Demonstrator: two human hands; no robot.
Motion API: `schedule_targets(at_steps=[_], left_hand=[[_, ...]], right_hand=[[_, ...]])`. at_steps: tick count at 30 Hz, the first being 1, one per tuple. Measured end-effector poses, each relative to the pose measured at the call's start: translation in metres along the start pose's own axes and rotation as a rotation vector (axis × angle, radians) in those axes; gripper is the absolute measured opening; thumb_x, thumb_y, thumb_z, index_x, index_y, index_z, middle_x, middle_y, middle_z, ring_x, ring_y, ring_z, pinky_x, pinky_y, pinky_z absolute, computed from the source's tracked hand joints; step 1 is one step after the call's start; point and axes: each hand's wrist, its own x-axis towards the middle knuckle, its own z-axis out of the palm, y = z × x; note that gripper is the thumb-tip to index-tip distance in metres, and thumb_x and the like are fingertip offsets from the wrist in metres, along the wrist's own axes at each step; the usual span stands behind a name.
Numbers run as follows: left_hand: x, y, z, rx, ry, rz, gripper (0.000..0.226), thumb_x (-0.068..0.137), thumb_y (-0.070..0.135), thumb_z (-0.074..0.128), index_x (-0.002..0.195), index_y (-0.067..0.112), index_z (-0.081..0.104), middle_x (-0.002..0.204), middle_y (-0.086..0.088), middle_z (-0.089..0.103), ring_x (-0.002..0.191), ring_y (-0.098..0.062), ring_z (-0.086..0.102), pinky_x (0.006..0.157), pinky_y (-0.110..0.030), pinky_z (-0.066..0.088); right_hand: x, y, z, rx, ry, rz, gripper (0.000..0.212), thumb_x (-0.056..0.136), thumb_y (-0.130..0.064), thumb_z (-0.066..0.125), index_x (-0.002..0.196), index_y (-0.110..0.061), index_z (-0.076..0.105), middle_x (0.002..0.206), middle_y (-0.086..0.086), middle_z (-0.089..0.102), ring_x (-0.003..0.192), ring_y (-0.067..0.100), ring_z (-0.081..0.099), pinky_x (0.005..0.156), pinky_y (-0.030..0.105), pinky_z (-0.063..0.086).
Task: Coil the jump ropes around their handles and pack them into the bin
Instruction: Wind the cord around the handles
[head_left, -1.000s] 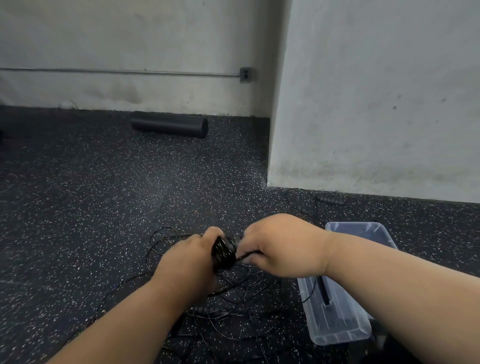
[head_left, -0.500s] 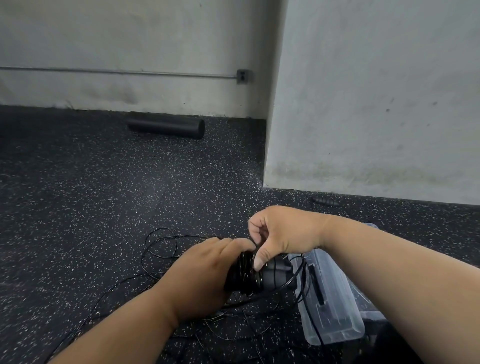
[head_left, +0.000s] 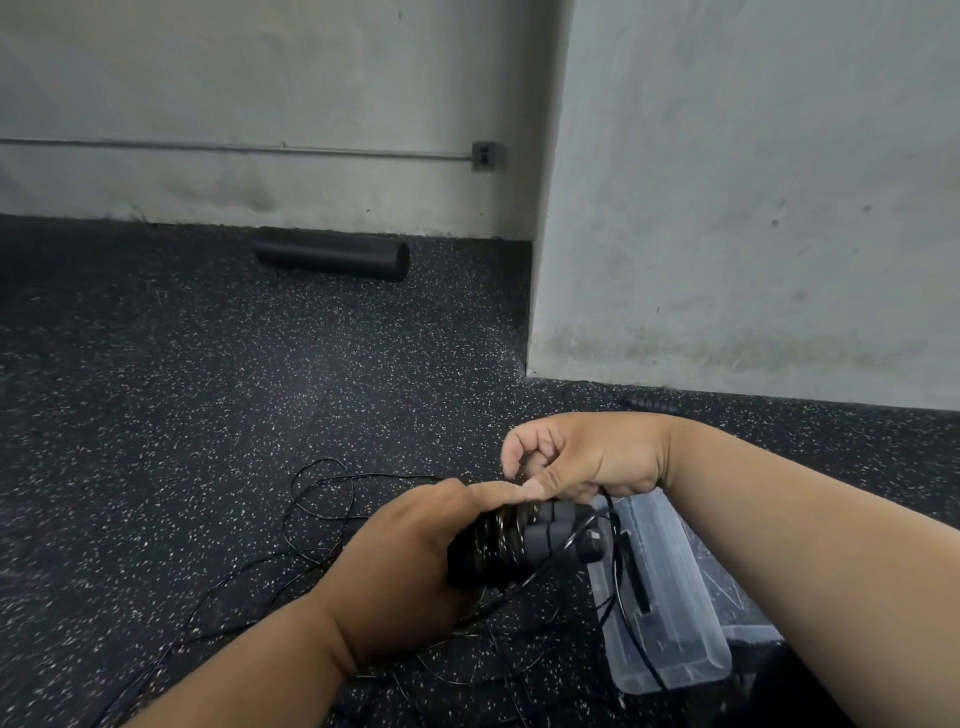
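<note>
Left hand (head_left: 410, 561) grips the paired handles (head_left: 545, 535), cord part-wound, above the floor beside the clear bin (head_left: 670, 660). Right hand (head_left: 582, 457) pinches the thin black cord (head_left: 615, 561). Cord looks light, springy, slick; likely unwinds unless kept taut.

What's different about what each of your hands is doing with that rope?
The left hand wraps around the handles, gripping the coiled bundle; the right hand sits above it, pinching only the thin rope. The left shows its back, the right its curled fingers. Both hover over the floor beside the clear bin.
</note>
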Motion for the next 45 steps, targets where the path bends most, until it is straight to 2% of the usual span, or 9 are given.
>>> schedule_targets(at_steps=[9,16,22,27,31,33,37,41,45], left_hand=[[0.002,-0.02,-0.021,0.069,0.17,-0.227,0.064,0.081,0.04,0.074,0.139,0.049,0.049,0.118,0.021,0.064,0.109,-0.006,0.06,0.099,-0.032,0.051],[0.003,-0.036,-0.037,0.04,0.315,-0.554,0.061,0.09,0.024,0.079,0.131,0.052,0.045,0.098,0.021,0.06,0.081,-0.004,0.06,0.064,-0.026,0.048],[0.012,-0.035,-0.041,-0.891,0.52,-0.775,0.033,0.098,0.016,0.072,0.123,0.033,0.058,0.097,0.006,0.065,0.086,-0.018,0.056,0.074,-0.035,0.049],[0.015,-0.029,-0.041,-1.002,0.559,-0.705,0.029,0.098,0.012,0.069,0.12,0.028,0.059,0.092,0.007,0.061,0.08,-0.014,0.051,0.072,-0.034,0.048],[0.016,-0.033,-0.046,-1.058,0.612,-0.715,0.032,0.099,0.01,0.067,0.124,0.028,0.059,0.096,0.004,0.061,0.08,-0.014,0.052,0.074,-0.034,0.048],[0.016,-0.032,-0.045,-1.068,0.619,-0.728,0.031,0.099,0.011,0.067,0.124,0.028,0.058,0.097,0.003,0.06,0.08,-0.014,0.052,0.071,-0.033,0.049],[0.016,-0.036,-0.041,-1.033,0.632,-0.739,0.031,0.099,0.013,0.068,0.126,0.026,0.058,0.097,0.003,0.061,0.079,-0.014,0.052,0.069,-0.032,0.048],[0.017,-0.046,-0.042,-1.023,0.714,-0.752,0.031,0.099,0.015,0.07,0.123,0.03,0.057,0.098,0.004,0.061,0.08,-0.013,0.053,0.068,-0.032,0.049],[0.014,-0.061,-0.05,-0.962,0.809,-0.783,0.033,0.098,0.017,0.072,0.121,0.034,0.055,0.099,0.004,0.06,0.079,-0.014,0.053,0.066,-0.032,0.049]], right_hand=[[0.005,0.02,-0.017,0.19,0.015,0.045,0.041,0.074,0.007,0.069,0.092,-0.03,0.073,0.081,0.0,0.05,0.065,0.012,0.045,0.05,0.019,0.036],[-0.005,0.025,-0.013,-0.541,-0.033,0.324,0.041,0.088,0.006,0.067,0.11,-0.028,0.069,0.09,0.0,0.066,0.078,0.013,0.058,0.078,0.037,0.051],[-0.004,0.043,-0.013,-0.759,0.081,0.563,0.021,0.093,-0.006,0.068,0.098,-0.027,0.064,0.09,-0.006,0.067,0.073,0.011,0.055,0.066,0.025,0.046],[0.004,0.057,0.003,-1.004,0.069,0.761,0.018,0.101,-0.044,0.062,0.092,-0.029,0.06,0.081,-0.008,0.053,0.078,0.017,0.055,0.059,0.021,0.04],[-0.002,0.065,0.001,-1.154,0.1,0.822,0.04,0.112,-0.047,0.031,0.132,-0.033,0.063,0.098,0.001,0.063,0.1,0.025,0.068,0.09,0.038,0.049],[-0.004,0.068,-0.003,-1.175,0.074,0.87,0.047,0.114,-0.046,0.018,0.157,-0.043,0.037,0.142,0.01,0.061,0.121,0.031,0.064,0.106,0.047,0.043],[-0.009,0.058,0.007,-0.941,0.147,0.847,0.049,0.116,-0.04,0.013,0.164,-0.043,0.006,0.161,0.014,0.043,0.142,0.036,0.049,0.112,0.043,0.04],[-0.004,0.079,0.001,-0.604,0.254,0.831,0.109,0.081,-0.095,0.024,0.155,-0.019,0.045,0.125,0.017,0.066,0.094,0.028,0.07,0.096,0.044,0.057],[-0.006,0.1,-0.011,-0.421,0.389,0.528,0.088,0.071,-0.101,0.041,0.074,-0.016,0.062,0.068,0.004,0.067,0.063,0.017,0.065,0.09,0.042,0.061]])
